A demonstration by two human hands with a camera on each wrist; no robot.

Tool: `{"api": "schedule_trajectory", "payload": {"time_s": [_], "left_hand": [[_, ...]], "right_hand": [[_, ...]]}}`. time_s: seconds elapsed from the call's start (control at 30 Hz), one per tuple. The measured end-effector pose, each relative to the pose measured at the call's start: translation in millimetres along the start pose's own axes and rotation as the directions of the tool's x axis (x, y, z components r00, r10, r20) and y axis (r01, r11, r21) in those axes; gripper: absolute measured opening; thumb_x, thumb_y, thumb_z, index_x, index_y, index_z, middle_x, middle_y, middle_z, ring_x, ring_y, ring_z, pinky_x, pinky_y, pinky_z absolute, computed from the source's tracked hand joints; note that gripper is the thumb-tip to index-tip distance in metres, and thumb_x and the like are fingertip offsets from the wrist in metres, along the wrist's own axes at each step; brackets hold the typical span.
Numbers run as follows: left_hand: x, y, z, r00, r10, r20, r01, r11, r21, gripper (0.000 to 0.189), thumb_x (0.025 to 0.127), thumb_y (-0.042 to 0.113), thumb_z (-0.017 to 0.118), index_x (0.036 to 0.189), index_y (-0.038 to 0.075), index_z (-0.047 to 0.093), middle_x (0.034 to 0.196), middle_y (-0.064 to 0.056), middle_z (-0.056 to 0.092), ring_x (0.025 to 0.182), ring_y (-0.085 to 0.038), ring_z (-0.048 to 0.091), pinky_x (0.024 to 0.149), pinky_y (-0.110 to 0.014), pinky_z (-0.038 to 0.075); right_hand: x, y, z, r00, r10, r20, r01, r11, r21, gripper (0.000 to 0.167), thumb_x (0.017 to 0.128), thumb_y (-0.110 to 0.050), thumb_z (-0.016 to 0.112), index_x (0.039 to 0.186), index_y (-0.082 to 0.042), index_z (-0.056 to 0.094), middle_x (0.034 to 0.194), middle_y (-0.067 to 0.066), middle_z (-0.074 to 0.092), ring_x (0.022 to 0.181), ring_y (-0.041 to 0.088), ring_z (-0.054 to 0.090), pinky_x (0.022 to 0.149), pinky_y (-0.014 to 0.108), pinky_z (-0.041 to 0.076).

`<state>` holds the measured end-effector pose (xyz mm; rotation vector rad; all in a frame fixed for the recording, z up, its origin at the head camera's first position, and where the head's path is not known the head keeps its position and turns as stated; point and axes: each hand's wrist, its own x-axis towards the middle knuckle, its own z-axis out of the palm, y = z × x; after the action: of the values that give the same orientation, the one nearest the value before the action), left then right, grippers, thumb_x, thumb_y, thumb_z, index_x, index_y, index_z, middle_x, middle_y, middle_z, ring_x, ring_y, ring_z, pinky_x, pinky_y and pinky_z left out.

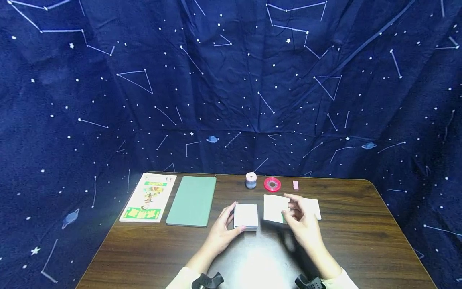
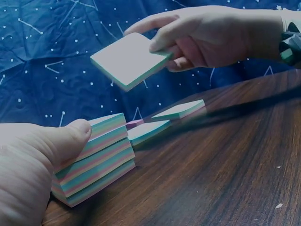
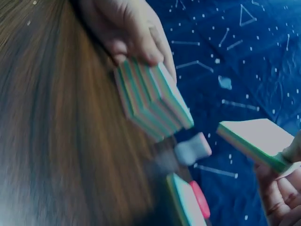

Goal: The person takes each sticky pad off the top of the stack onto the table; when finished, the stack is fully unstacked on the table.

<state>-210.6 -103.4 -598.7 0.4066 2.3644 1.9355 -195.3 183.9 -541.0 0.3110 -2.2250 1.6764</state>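
My left hand (image 1: 221, 233) grips a stack of square note pads (image 1: 246, 216) on the table, thumb at the near side and fingers along the far left. White tops and edges striped in green, pink and yellow mark these pads; in the left wrist view the layers sit slightly out of line. Held up in the air, one more note pad (image 2: 127, 61) is pinched at its edge between the thumb and fingers of my right hand (image 2: 202, 37). Beyond the stack, two thinner pads lie on the table, one pad (image 2: 181, 109) behind the other pad (image 2: 149, 133).
A thread-like spool (image 1: 251, 180), a red ring-shaped roll (image 1: 272, 184) and a small pink block (image 1: 295, 185) stand along the table's back edge. To the left lie a green notebook (image 1: 191, 200) and a printed booklet (image 1: 148, 198). A starry blue cloth (image 1: 231, 100) hangs behind the table (image 1: 361, 241).
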Motion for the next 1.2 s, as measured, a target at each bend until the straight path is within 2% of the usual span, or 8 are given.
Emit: {"api": "schedule_trajectory", "payload": {"time_s": [0.2, 0.4, 0.53, 0.67, 0.77, 0.83, 1.1, 1.2], "left_hand": [[-0.8, 1.1, -1.0, 1.000, -0.007, -0.003, 0.007, 1.000, -0.012, 0.090, 0.094, 0.012, 0.087, 0.167, -0.001, 0.037, 0.171, -0.021, 0.040, 0.161, -0.041, 0.040, 0.134, -0.036, 0.036], [-1.4, 1.2, -0.6, 1.000, -0.009, -0.003, 0.009, 1.000, -0.005, 0.090, 0.094, 0.012, 0.087, 0.167, -0.001, 0.037, 0.171, -0.021, 0.040, 0.161, -0.041, 0.040, 0.134, -0.036, 0.036], [-2.2, 2.1, -0.9, 1.000, -0.005, -0.006, 0.005, 1.000, 0.001, 0.089, 0.094, 0.012, 0.087, 0.167, 0.000, 0.038, 0.171, -0.021, 0.040, 0.160, -0.042, 0.042, 0.133, -0.036, 0.038], [-2.4, 3.8, -0.7, 1.000, -0.003, -0.006, 0.003, 1.000, -0.001, 0.088, 0.094, 0.012, 0.087, 0.167, 0.000, 0.038, 0.170, -0.021, 0.041, 0.160, -0.041, 0.042, 0.133, -0.037, 0.038], [-1.9, 4.4, -0.3, 1.000, -0.001, -0.004, 0.001, 1.000, -0.001, 0.088, 0.094, 0.013, 0.086, 0.167, 0.000, 0.038, 0.170, -0.022, 0.042, 0.159, -0.041, 0.043, 0.133, -0.038, 0.037], [-1.4, 4.4, -0.2, 1.000, 0.001, -0.003, -0.001, 1.000, -0.002, 0.088, 0.094, 0.013, 0.087, 0.167, 0.000, 0.039, 0.169, -0.021, 0.042, 0.159, -0.042, 0.043, 0.133, -0.037, 0.038], [-0.8, 1.6, -0.3, 0.999, 0.032, 0.011, -0.032, 0.999, 0.033, 0.090, 0.094, 0.016, 0.087, 0.166, -0.003, 0.036, 0.169, -0.023, 0.042, 0.160, -0.043, 0.041, 0.133, -0.036, 0.038], [-0.4, 2.7, -0.7, 1.000, 0.023, 0.006, -0.023, 0.999, 0.031, 0.090, 0.094, 0.016, 0.087, 0.166, -0.003, 0.037, 0.170, -0.022, 0.041, 0.160, -0.042, 0.041, 0.133, -0.035, 0.037]], "right_hand": [[-9.5, 13.0, -27.4, 0.989, -0.005, -0.146, 0.015, 0.998, 0.065, 0.058, 0.092, 0.020, 0.070, 0.145, 0.000, 0.063, 0.108, 0.014, 0.068, 0.086, 0.002, 0.067, 0.066, 0.012, 0.058], [-19.7, 28.6, -58.7, 0.960, -0.078, -0.267, 0.085, 0.996, 0.011, 0.037, 0.093, 0.019, 0.071, 0.128, 0.008, 0.070, 0.101, 0.009, 0.074, 0.071, 0.005, 0.060, 0.054, 0.015, 0.050], [-21.9, 42.0, -86.1, 0.938, -0.013, -0.347, 0.030, 0.999, 0.044, 0.033, 0.096, 0.018, 0.068, 0.128, 0.013, 0.068, 0.100, 0.001, 0.074, 0.074, 0.004, 0.063, 0.057, 0.011, 0.054], [-20.6, 57.2, -110.4, 0.888, 0.093, -0.451, -0.013, 0.984, 0.177, 0.033, 0.097, 0.016, 0.068, 0.130, 0.018, 0.066, 0.097, 0.001, 0.073, 0.079, 0.005, 0.065, 0.063, 0.009, 0.056], [-20.0, 67.2, -124.7, 0.838, 0.162, -0.521, 0.001, 0.955, 0.298, 0.033, 0.096, 0.019, 0.067, 0.128, 0.021, 0.065, 0.093, 0.002, 0.074, 0.079, 0.007, 0.067, 0.065, 0.010, 0.057], [-19.6, 72.6, -132.1, 0.819, 0.179, -0.545, 0.013, 0.944, 0.329, 0.033, 0.095, 0.021, 0.065, 0.128, 0.022, 0.064, 0.092, 0.002, 0.074, 0.079, 0.006, 0.068, 0.065, 0.010, 0.058], [-19.8, 90.2, -148.9, 0.788, 0.194, -0.584, -0.029, 0.959, 0.281, 0.031, 0.094, 0.018, 0.067, 0.125, 0.021, 0.064, 0.088, 0.001, 0.072, 0.068, 0.003, 0.065, 0.056, 0.008, 0.054], [-18.6, 95.4, -149.9, 0.806, 0.171, -0.567, -0.102, 0.983, 0.151, 0.026, 0.096, 0.014, 0.069, 0.121, 0.017, 0.067, 0.087, -0.003, 0.070, 0.067, 0.000, 0.060, 0.054, 0.007, 0.050]]}}
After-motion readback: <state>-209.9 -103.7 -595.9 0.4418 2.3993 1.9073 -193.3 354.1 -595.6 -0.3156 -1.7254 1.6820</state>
